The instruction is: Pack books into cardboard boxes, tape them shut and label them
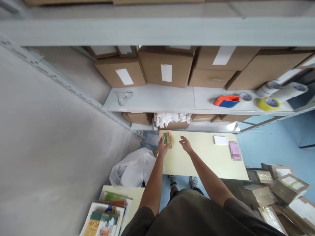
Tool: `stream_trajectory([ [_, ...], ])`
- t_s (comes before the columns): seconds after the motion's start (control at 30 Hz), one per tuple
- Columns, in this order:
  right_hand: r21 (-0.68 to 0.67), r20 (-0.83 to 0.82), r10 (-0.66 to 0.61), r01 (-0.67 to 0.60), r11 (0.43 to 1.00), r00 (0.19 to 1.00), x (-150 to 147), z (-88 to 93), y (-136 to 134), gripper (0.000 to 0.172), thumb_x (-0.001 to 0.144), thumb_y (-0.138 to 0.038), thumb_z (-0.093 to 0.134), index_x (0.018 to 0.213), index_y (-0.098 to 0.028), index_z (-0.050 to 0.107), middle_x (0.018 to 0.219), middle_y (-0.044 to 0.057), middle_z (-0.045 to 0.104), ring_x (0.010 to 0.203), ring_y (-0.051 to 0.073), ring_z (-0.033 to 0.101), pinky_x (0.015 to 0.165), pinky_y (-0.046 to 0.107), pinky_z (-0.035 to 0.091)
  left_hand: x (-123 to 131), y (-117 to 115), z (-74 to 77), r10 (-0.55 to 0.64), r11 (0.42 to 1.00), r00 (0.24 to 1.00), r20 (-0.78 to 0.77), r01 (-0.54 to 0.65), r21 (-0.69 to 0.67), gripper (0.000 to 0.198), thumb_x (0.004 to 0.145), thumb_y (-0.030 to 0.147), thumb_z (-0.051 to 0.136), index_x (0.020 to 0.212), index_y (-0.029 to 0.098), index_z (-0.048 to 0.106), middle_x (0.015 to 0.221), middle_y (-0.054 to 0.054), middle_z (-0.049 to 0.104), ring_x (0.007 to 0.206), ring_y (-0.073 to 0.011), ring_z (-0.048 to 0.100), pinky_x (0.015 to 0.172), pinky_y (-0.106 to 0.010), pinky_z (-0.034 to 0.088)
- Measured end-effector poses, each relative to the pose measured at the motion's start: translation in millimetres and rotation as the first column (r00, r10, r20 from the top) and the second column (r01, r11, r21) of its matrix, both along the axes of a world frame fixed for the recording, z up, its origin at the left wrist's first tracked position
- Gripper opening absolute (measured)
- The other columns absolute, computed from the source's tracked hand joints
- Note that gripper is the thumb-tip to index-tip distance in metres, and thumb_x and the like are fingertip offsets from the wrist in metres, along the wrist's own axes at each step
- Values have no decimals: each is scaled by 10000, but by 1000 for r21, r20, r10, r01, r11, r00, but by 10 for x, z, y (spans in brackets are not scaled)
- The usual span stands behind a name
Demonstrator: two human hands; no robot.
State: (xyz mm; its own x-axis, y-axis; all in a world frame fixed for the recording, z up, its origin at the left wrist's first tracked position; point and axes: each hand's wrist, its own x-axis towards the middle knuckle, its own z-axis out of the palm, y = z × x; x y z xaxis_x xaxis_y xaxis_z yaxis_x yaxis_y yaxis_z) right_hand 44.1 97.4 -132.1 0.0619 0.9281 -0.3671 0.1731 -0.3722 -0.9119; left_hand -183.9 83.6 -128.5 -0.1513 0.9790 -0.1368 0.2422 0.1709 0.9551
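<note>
A small book (169, 135) with a tan, green and pink cover lies at the left end of the pale yellow table (197, 160). My left hand (162, 147) rests on its near left part, fingers stretched out over the cover; no grip around it shows. To the right of the book, my right hand (186, 144) hovers above or just at the tabletop, its fingers apart and holding nothing.
A white pad (220, 140) and a blurred pink item (235, 150) lie at the table's right. The shelf (157, 98) beyond bears cartons, glasses and tape rolls. A white plastic bag (133, 168), stacked books (104, 223) and piled cartons (261, 193) flank me.
</note>
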Motion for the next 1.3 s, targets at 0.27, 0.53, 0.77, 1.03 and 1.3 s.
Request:
stream_trajectory([
  [0.27,322,151,-225,168,932,963,1409,864,-120,507,860,-484,679,1329,-297,719,1407,121,710,1260,344,661,1034,562,573,1065,293,690,-159,954,977,-140,189,231,626,879,246,680,1503,265,631,1583,-127,576,1555,-352,416,1350,-546,218],
  [0.53,456,321,-242,74,887,916,2815,1237,-27,535,896,-345,654,1425,-277,693,1397,119,722,1305,342,661,1135,554,523,2297,553,1287,-306,878,906,-293,387,281,656,935,255,632,1587,263,553,1686,-123,475,1609,-327,371,1339,-526,289],
  [0.77,536,522,-149,-187,823,840,3329,1732,878,655,899,-212,629,1554,-217,596,1534,150,632,1453,318,556,1219,520,466,2999,730,1721,-341,855,852,-397,456,246,622,972,221,584,1591,276,547,1669,-99,508,1587,-273,424,1318,-482,350],
  [1.03,254,808,73,-458,852,584,3079,2452,2006,700,929,-185,613,1617,-139,488,1628,201,529,1550,344,403,1260,514,357,2837,555,1824,-249,882,893,-374,369,293,596,973,244,580,1568,278,571,1644,-95,538,1554,-258,473,1300,-468,380],
  [1.3,217,926,-22,-484,848,376,2924,2345,1921,461,983,-121,564,1439,-124,627,1291,221,746,1290,333,632,1292,488,221,2438,215,1723,-267,923,928,-262,324,206,591,957,264,599,1547,291,593,1624,-97,563,1449,-260,587,1188,-443,502],
])
